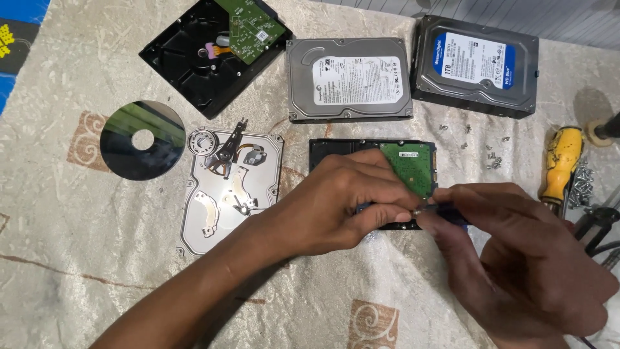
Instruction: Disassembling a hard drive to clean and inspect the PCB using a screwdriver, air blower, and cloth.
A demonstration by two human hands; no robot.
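Right hand (pixel 516 258), nearest the lens, was pinched shut on a small screwdriver (pixel 445 212) whose shaft lay pointing left to the left hand (pixel 342 200), fingers curled steadying the tip, on the circuit-board-up hard drive (pixel 413 165) just beyond both hands.

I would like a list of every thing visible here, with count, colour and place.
open drive: 1, black with green board, centre, under the hands
small tool: 1, dark blue, between both hands' fingers
closed drives: 2, silver and black, top centre and top right
drive shell: 1, black, green board on it, top left
platter: 1, shiny dark, left
cover plate: 1, silver, holding loose parts, centre left
screwdriver: 1, yellow handle, right
screws: several, silver, right
cloth: 1, beige, underneath all
left hand: on open drive
right hand: gripping small tool
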